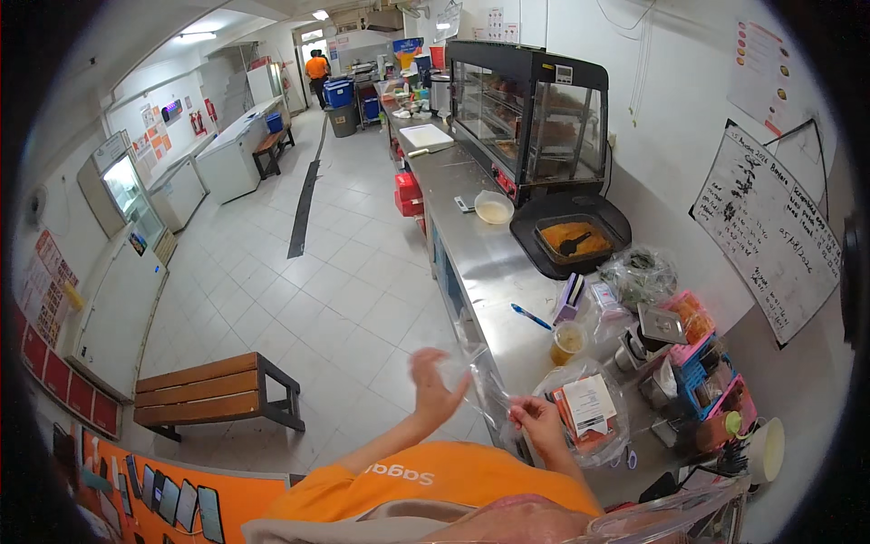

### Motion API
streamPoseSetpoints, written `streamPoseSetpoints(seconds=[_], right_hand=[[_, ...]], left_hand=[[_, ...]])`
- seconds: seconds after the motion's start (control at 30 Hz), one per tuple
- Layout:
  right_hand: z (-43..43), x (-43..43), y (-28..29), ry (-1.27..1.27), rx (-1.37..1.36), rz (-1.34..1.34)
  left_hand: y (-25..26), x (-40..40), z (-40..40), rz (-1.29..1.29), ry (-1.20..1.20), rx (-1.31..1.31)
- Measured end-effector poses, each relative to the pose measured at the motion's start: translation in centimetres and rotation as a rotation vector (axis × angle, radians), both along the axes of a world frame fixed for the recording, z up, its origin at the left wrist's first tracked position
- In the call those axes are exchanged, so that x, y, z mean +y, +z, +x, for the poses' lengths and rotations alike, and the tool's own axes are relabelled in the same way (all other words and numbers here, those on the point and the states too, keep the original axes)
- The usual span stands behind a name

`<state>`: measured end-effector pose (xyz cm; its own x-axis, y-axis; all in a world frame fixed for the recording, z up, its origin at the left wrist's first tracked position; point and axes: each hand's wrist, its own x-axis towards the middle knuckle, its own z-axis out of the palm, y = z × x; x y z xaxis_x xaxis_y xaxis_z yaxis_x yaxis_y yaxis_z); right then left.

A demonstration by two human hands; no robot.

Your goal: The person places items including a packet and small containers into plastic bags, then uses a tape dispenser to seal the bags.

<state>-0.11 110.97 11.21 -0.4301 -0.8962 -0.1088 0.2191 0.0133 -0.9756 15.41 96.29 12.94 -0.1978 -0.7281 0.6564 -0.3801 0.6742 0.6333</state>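
My right hand (538, 423) pinches the edge of a thin clear plastic bag (488, 389) at the front edge of the steel counter (503, 279). Blurred by motion, my left hand (435, 391) is raised to the left of the bag with fingers spread. Part of the film reaches close to those fingers; contact is unclear. Just right of my right hand lies a clear bag holding orange-red packaging (598, 432) with a white printed slip (588, 406) on top. Behind it stand a clear cup of yellowish contents (566, 342), a blue pen (531, 316) and a purple holder (569, 298).
A glass food warmer (527, 115) stands on the counter, before it a pan of orange-yellow food (574, 238) with a black utensil. Colourful baskets (703, 377) crowd the right. Scissors (632, 460) lie nearby. A wooden bench (197, 394) is at left. A person (317, 71) stands far back.
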Motion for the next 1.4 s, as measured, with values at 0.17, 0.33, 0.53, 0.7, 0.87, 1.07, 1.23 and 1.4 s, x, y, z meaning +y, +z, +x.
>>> streamPoseSetpoints(seconds=[0.17, 0.33, 0.53, 0.7, 0.87, 1.07, 1.23, 1.4], right_hand=[[1.9, -0.7, 0.7, 0.024, -0.153, -0.01], [1.8, -0.5, 0.6, -0.031, -0.268, -0.057], [-2.5, 1.6, 3.0, 0.018, 0.372, 0.093], [-1.4, 1.1, 7.4, 0.031, 0.849, 0.017], [-0.7, 0.0, 6.6, 0.278, 0.943, -0.232], [0.5, -0.1, 5.5, 0.095, 0.681, -0.188], [0.1, 0.9, 5.1, 0.237, 0.6, 0.017], [-0.4, 1.7, 5.8, 0.198, 0.674, 0.052]], left_hand=[[2.7, 3.2, -0.7, 0.598, -0.832, -0.521], [0.8, 3.2, -1.2, 0.629, -1.102, -0.118], [0.2, 0.4, -0.3, 0.36, -0.88, -0.313], [1.8, 0.0, -0.6, 0.043, -0.779, -0.238], [2.5, 0.9, -0.8, 0.341, -0.994, -0.147], [2.1, 2.2, -0.9, 0.344, -1.005, -0.161], [1.9, 1.8, -0.9, 0.316, -0.956, -0.13], [1.5, 1.1, -0.5, 0.36, -0.925, -0.16]])
